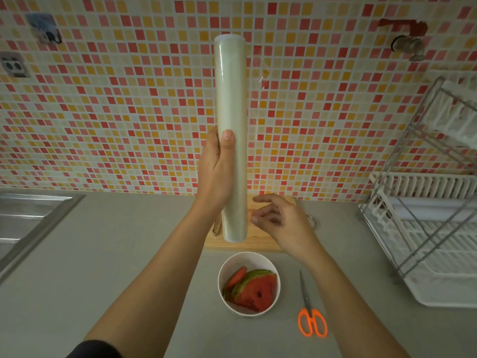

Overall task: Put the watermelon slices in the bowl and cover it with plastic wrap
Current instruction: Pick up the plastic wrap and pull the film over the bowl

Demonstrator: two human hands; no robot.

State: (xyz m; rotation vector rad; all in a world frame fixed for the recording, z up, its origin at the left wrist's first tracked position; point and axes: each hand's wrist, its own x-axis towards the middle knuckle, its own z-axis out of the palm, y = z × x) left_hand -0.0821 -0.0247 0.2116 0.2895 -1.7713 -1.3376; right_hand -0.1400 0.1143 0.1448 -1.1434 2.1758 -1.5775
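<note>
Your left hand [215,174] grips the plastic wrap roll [230,99] upright beyond the bowl [275,295], which already holds the watermelon slices [254,289]. This lets your right hand [282,223], half-curled, draw film; whether it pinches any is unclear.

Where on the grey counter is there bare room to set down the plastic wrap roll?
Widest bare patch: grey counter between the steel sink and the white bowl of watermelon slices, though the left forearm crosses it. A narrower strip lies between the orange-handled scissors and the white dish rack. Crowded: wooden cutting board, bowl and scissors sit close together.
</note>
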